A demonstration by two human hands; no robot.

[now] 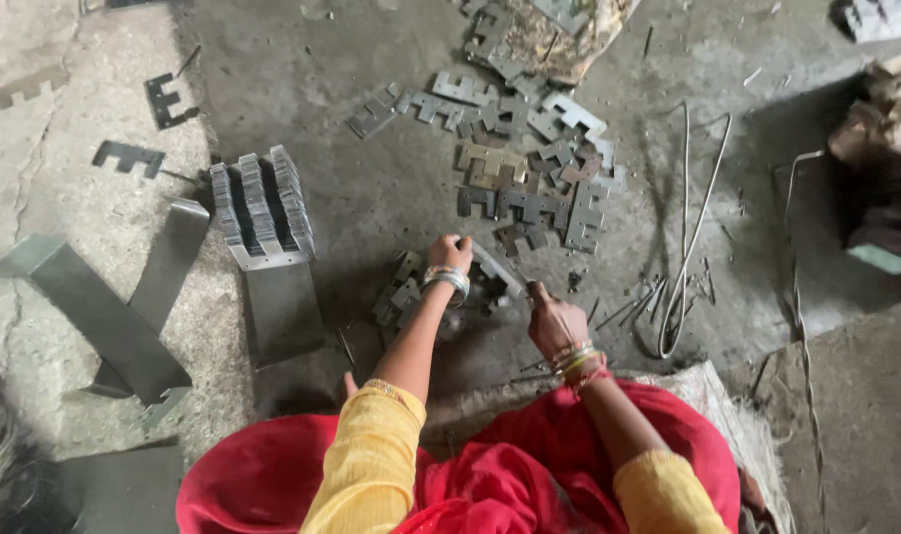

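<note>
**Hands sort stamped metal plates on a workshop floor**

On a dusty concrete floor (391,188), a seated person in yellow sleeves and red cloth reaches forward into a small heap of flat, E-shaped metal plates (403,295) lying just in front of the knees. The left hand (450,253), bangles at the wrist, is curled down onto the far edge of that heap, fingers closed around what looks like 1 plate or a few; exactly how many cannot be told. The right hand (554,321) is clenched, thumb up, gripping a thin dark piece whose shape is too small to make out, held just to the right of the same heap.

Beyond the hands, a wide scatter of loose plates (530,168) spreads toward the top of the view, lying flat and overlapping at random, as dumped stock would. To the left, by contrast, plates stand on edge in 3 tight rows (263,203) inside a bent sheet-metal tray (277,297), an arrangement that appears meant to keep them aligned and easy to count. 2 long folded metal channels (104,316) lie farther left, with 2 stray plates (149,124) near them. Bent wire rods (693,227) lie to the right, well apart from the heap.
</note>
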